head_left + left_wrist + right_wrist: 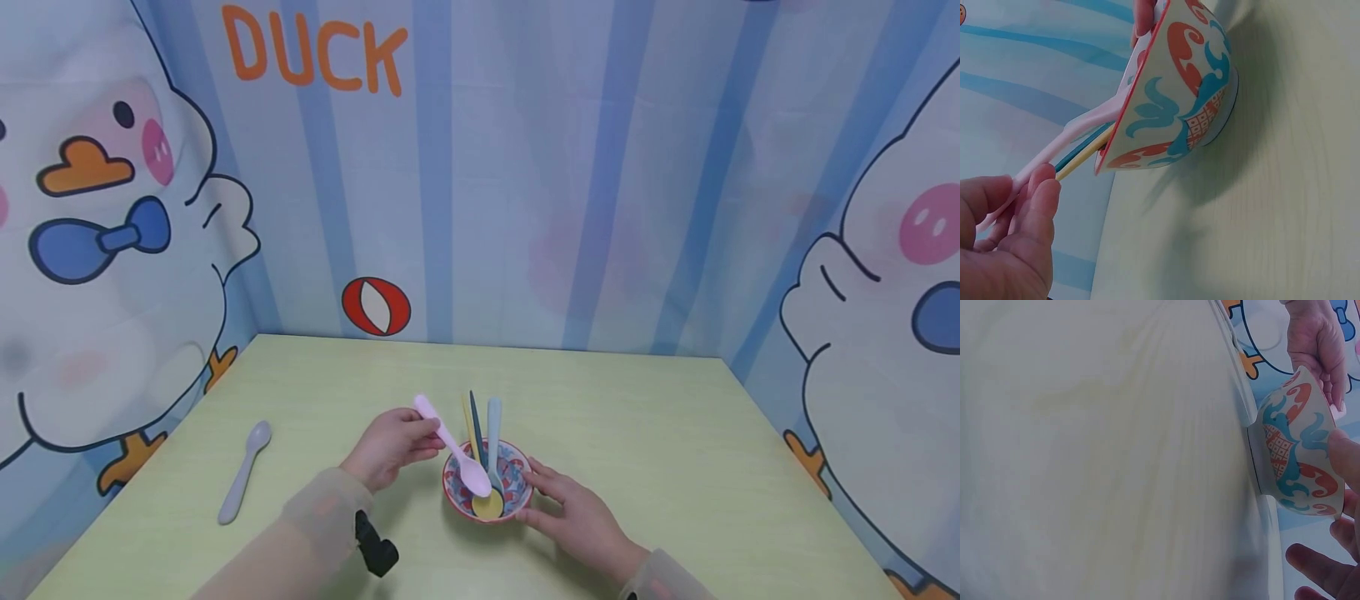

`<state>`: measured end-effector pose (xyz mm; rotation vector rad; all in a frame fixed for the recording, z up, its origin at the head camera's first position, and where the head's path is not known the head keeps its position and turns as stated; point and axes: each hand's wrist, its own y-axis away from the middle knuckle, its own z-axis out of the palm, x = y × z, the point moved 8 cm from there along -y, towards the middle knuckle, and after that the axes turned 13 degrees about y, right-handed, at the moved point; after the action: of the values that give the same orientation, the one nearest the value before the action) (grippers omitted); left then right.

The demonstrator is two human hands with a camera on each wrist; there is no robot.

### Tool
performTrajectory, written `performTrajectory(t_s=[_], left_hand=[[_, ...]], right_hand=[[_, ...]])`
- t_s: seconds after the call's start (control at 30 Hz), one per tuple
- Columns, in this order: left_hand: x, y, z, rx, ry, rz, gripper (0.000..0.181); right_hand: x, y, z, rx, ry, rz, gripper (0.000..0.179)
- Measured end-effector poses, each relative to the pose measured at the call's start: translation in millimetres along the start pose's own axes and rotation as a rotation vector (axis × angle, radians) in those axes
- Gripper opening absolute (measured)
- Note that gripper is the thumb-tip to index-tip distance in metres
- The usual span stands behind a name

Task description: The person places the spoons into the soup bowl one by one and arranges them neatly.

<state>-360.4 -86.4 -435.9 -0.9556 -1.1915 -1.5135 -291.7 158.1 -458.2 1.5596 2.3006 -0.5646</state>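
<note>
My left hand (393, 446) pinches the handle of a pink spoon (450, 437) between thumb and fingers. The head of this spoon hangs over a patterned bowl (451, 492) with a red rim; the left wrist view has the spoon (1085, 122) slanting in past the rim. Inside the bowl lean a light blue spoon (493, 433), a yellow spoon (487, 505) and a dark teal utensil (476, 425), whose lower end is hidden. At the bowl's right side, my right hand (573, 512) touches it with thumb and fingertips, the fingers loosely extended.
A lavender spoon (245, 475) lies on the pale yellow-green table (637, 417), left of my left arm. Behind the table and along both sides hangs a blue striped cloth (510, 167) printed with ducks. A black strap (375, 546) sits at my left wrist.
</note>
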Motion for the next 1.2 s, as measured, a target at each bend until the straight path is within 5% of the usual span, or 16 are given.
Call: performTrajectory(t_s=[0.67, 1.2], left_hand=[[-11.3, -5.3, 15.0, -0.066, -0.135, -0.029, 0.03], [-12.4, -12.8, 16.5, -0.019, -0.319, -0.01, 0.027]], right_hand=[[1.0, 0.1, 0.6, 0.007, -0.007, -0.003, 0.069], [0.7, 0.9, 0.8, 0.006, -0.011, -0.012, 0.069]])
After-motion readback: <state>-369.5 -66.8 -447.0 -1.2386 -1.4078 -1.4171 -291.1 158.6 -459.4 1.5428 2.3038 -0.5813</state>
